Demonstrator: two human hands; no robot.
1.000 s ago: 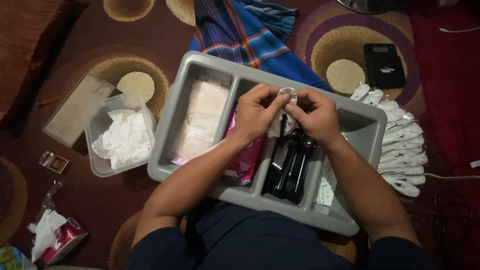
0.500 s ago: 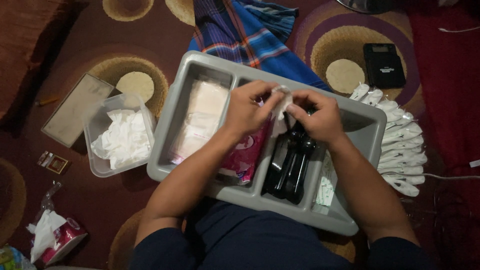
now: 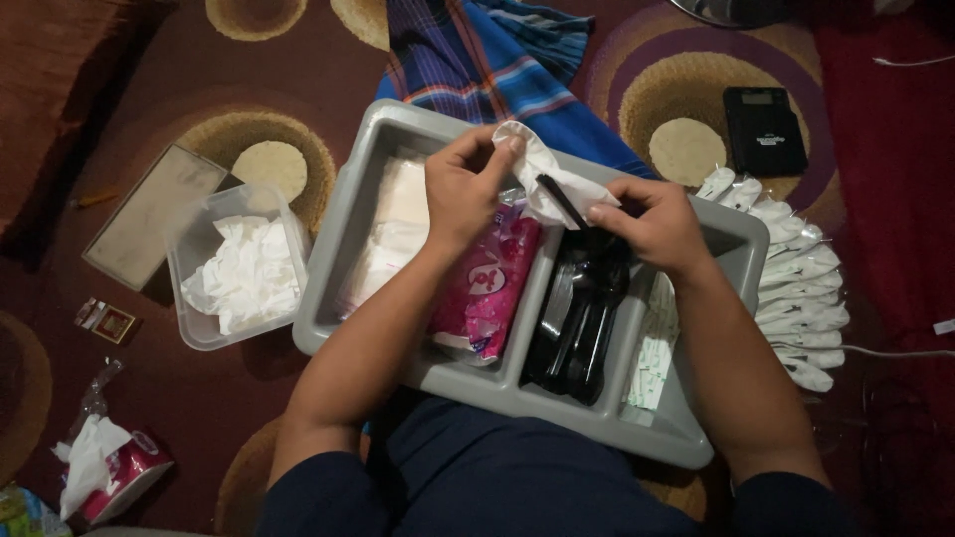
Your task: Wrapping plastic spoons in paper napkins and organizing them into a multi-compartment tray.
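Note:
A grey divided tray [image 3: 350, 214] rests on my lap. My left hand [image 3: 465, 189] and my right hand [image 3: 649, 221] hold a white napkin [image 3: 545, 179] above the tray, with a black plastic utensil [image 3: 562, 202] lying in the napkin's fold. The left hand pinches the napkin's upper corner; the right hand grips its lower end by the utensil. Below the hands, one compartment holds a pink packet [image 3: 488, 285], another holds several black utensils [image 3: 579, 320]. White napkins [image 3: 391, 225] fill the left compartment, and small paper sachets [image 3: 652, 348] the right one.
A clear tub of crumpled white tissue [image 3: 243, 271] sits left of the tray, its lid [image 3: 152, 213] beside it. Wrapped white bundles [image 3: 796, 277] are stacked at the right. A black device [image 3: 763, 129] lies on the patterned carpet, a striped cloth [image 3: 479, 55] behind the tray.
Both hands have shifted left and spread apart. The napkin has opened out between them, and the black utensil now shows lying against it.

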